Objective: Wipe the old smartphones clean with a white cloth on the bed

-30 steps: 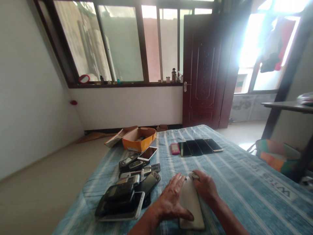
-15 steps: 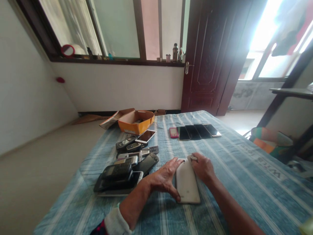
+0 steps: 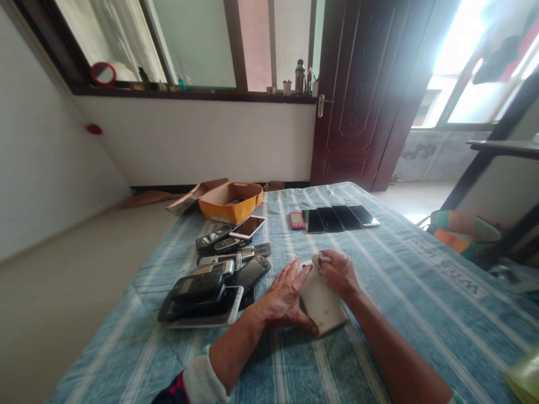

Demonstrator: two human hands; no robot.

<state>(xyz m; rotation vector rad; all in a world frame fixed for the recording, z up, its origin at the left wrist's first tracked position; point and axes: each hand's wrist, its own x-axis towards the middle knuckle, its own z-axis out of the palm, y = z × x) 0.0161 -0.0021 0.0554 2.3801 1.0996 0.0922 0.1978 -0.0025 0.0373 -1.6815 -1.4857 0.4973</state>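
- Round it swings: the white phone [image 3: 322, 303] sits more aslant than half a second ago, its near end turned to the right, and both hands go with it!
- Left hand [image 3: 286, 294] spread wide, fingertips at the white phone's upper left edge, thumb down by its near corner.
- Right hand [image 3: 340, 272] closed, pinching a small white wad [image 3: 323, 258] right against the white phone's far end.
- Under it all, the blue striped cloth [image 3: 442, 325], the white phone lying back side up on it.
- Left of the white phone, what a heap! Old handsets [image 3: 197, 289] piled and overlapping, an orange box [image 3: 229, 212] with its flap open behind them.
- Beyond the white phone, a neat row: one pink device [image 3: 297, 220] at the left end, then dark-screened phones [image 3: 330, 219] just beside it.
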